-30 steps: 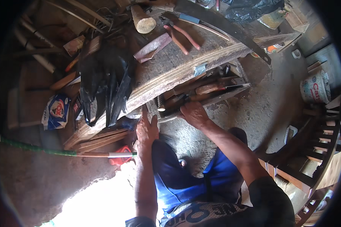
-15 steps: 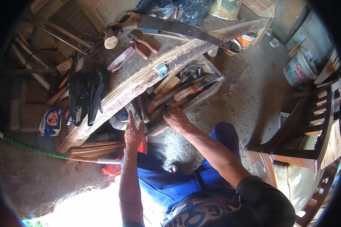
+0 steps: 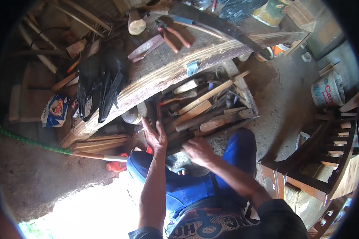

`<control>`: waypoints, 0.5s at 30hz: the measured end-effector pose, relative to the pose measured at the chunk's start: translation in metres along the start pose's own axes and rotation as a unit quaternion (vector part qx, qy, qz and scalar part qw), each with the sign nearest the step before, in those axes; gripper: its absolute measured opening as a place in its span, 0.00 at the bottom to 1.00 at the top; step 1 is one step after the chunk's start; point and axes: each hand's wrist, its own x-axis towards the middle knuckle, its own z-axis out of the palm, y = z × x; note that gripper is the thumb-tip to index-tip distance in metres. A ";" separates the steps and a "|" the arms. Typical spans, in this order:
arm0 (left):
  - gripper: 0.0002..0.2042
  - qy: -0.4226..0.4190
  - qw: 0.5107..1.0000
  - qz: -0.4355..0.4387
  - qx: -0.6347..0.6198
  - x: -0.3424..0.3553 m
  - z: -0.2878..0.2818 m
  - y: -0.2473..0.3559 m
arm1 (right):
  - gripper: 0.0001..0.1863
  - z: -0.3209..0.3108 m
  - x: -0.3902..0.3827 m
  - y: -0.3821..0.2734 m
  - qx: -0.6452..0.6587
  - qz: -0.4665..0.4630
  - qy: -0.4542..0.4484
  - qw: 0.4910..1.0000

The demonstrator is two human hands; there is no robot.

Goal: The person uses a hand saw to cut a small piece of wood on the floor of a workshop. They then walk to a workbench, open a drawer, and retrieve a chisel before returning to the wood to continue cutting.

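Beneath the bench top, a wooden drawer (image 3: 247, 95) stands pulled out, crowded with old tools. Long wooden-handled tools (image 3: 207, 97), a wooden plane-like block (image 3: 217, 126) and several chisel-like pieces lie jumbled in it. My right hand (image 3: 199, 151), slightly blurred, has its fingers curled at the drawer's near front edge. My left hand (image 3: 155, 137) is at the drawer's left end, thumb and fingers stretched apart, with nothing gripped. Just beyond its fingertips is a round, pale container (image 3: 131, 116), partly under the bench.
On the bench (image 3: 147, 88) lie red-handled pincers (image 3: 172, 36), a handsaw (image 3: 219, 26) and a wooden mallet head or log (image 3: 137, 24). Black plastic bags (image 3: 99, 85) hang over its left edge. A white bucket (image 3: 328, 92) and dark slatted wooden furniture (image 3: 327, 151) stand right.
The drawer has come farther out toward me, showing more tools, with my right hand at its front edge. My left hand has stayed open near its left end. The view has shifted.
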 end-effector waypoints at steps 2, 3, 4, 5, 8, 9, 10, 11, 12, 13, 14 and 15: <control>0.37 0.005 0.999 -0.024 0.030 0.001 -0.011 -0.005 | 0.14 -0.037 0.025 0.007 0.083 -0.062 0.049 0.993; 0.36 0.000 0.999 -0.037 0.002 0.002 -0.013 0.001 | 0.15 -0.047 0.041 0.028 0.043 -0.076 0.070 0.994; 0.36 -0.001 0.998 -0.052 -0.026 0.003 -0.014 0.004 | 0.17 -0.064 0.057 0.042 0.024 -0.102 0.117 0.988; 0.36 0.012 0.997 -0.052 -0.056 0.003 -0.011 -0.001 | 0.22 -0.076 0.073 0.060 -0.069 -0.045 0.012 0.997; 0.36 0.069 0.988 -0.025 -0.137 0.004 0.004 -0.015 | 0.34 -0.090 0.100 0.105 -0.201 -0.032 -0.120 0.972; 0.35 0.051 0.985 -0.051 -0.154 0.003 0.006 -0.011 | 0.35 -0.093 0.107 0.114 -0.201 -0.020 -0.173 0.964; 0.35 0.035 0.982 -0.077 -0.170 0.003 0.004 -0.006 | 0.36 -0.097 0.115 0.115 -0.220 -0.031 -0.206 0.953; 0.36 0.022 0.986 -0.062 -0.150 0.003 0.002 -0.001 | 0.37 -0.098 0.120 0.116 -0.225 -0.035 -0.236 0.945; 0.36 0.013 0.993 -0.032 -0.111 0.003 0.006 0.004 | 0.37 -0.100 0.125 0.118 -0.233 -0.038 -0.264 0.935; 0.37 0.011 0.998 -0.005 -0.067 0.000 0.006 0.004 | 0.38 -0.099 0.130 0.114 -0.242 -0.050 -0.280 0.928; 0.37 0.013 0.999 0.035 0.000 -0.001 0.005 0.003 | 0.40 -0.097 0.134 0.109 -0.251 -0.062 -0.295 0.920; 0.40 -0.051 0.998 0.011 0.047 0.001 -0.009 0.031 | 0.43 -0.098 0.132 0.112 -0.274 -0.060 -0.323 0.904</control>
